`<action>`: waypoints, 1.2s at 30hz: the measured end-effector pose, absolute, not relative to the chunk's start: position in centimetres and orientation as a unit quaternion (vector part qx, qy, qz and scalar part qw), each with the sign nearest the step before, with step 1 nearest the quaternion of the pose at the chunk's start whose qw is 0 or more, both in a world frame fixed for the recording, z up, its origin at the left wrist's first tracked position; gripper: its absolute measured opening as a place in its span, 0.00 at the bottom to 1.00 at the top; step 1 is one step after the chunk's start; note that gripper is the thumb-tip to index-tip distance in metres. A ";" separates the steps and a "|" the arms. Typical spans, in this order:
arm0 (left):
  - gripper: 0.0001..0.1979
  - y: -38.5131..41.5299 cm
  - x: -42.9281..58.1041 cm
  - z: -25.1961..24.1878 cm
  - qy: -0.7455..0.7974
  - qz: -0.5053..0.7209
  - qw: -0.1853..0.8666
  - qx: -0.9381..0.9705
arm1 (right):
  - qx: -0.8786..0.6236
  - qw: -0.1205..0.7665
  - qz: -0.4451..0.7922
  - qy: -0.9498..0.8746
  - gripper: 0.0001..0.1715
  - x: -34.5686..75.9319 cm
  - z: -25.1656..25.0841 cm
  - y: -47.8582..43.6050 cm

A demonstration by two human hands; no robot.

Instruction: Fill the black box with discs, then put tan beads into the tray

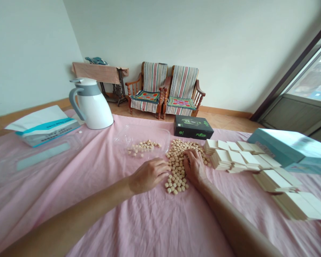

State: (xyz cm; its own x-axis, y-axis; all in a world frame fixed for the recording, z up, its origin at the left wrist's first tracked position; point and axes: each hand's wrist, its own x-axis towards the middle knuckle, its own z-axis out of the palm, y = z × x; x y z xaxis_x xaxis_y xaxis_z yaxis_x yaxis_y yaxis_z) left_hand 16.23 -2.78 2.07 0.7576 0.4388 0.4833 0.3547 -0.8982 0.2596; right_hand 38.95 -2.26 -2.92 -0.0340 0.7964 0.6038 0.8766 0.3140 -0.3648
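A loose pile of small wooden cubes with rounded corners (178, 164) lies on the pink tablecloth between my two hands. At the pile's left edge is my left hand (150, 175), its fingers bent and held together; what they may hold is hidden. My right hand (194, 166) rests against the pile's right side with curled fingers, the tips down among the cubes and partly out of sight. Just beyond my left hand, a clear plastic tray (163, 137) contains more of the cubes (144, 146).
Stacks of pale wooden tiles (237, 160) stand to the right, beside a light blue box (291, 146). Behind the pile sits a black box (194, 127). At left are a white jug (95, 109), a tissue pack (46, 125) and a clear plastic lid (66, 141).
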 end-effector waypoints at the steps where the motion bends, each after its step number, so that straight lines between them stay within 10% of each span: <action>1: 0.07 -2.8 16.5 1.6 0.221 0.259 0.105 0.934 | -0.582 0.378 -0.051 -0.718 0.13 38.9 -2.9 -2.3; 12: 0.05 -3.0 17.3 0.3 0.253 0.238 0.154 0.925 | -0.579 0.388 -0.054 -0.715 0.13 38.9 -3.0 -2.2; 28: 0.11 -0.8 14.0 4.6 0.324 0.458 -0.080 0.824 | -0.576 0.389 -0.053 -0.717 0.13 38.9 -2.9 -2.2; 36: 0.04 -3.4 15.9 3.8 0.172 0.196 0.120 0.958 | -0.571 0.396 -0.057 -0.717 0.13 39.0 -2.9 -2.3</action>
State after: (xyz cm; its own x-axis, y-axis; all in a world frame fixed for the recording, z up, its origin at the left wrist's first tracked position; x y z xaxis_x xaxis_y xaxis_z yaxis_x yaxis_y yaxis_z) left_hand 15.92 -3.42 3.79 0.8642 0.3758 0.3345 0.2814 -0.9122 0.2979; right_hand 38.96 -2.27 -2.91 -0.0340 0.7737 0.6327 0.8646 0.3404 -0.3697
